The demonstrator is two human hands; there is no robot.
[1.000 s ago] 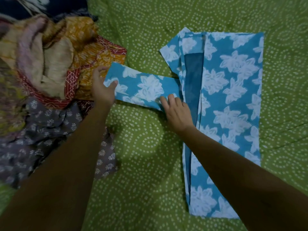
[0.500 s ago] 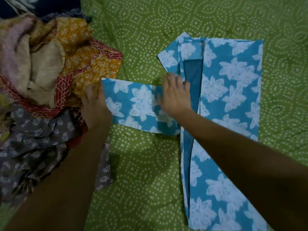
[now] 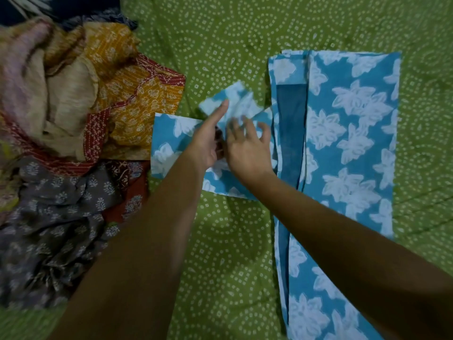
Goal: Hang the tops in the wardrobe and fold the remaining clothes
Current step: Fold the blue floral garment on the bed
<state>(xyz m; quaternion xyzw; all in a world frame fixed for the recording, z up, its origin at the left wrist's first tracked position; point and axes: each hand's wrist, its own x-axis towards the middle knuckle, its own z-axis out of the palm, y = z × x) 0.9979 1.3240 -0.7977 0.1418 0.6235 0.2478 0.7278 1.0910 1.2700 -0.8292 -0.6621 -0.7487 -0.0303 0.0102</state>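
- Green bedspread (image 3: 220,45) with white dotted circles fills pretty much the whole frame, everything's lying on it.
- Blue top (image 3: 348,143) with white flowers is spread flat along the right side, running from the upper right down to the bottom edge, already folded lengthwise with a darker inner strip showing down the middle.
- Pile of clothes (image 3: 73,143) takes up the left side: a mustard and red printed piece on top, something beige, a grey floral one lower down (all bunched up, hard to tell them apart).
- The top's sleeve (image 3: 171,143) sticks out toward the centre left, touching the pile's edge, with a part of it lifted and blurry just above the hands.
- Left hand (image 3: 208,141) in the centre, index finger straight and pointing up along the lifted fabric; can't tell if it's actually gripping.
- Right hand (image 3: 247,148) right beside it, fingers spread and loose over the sleeve.
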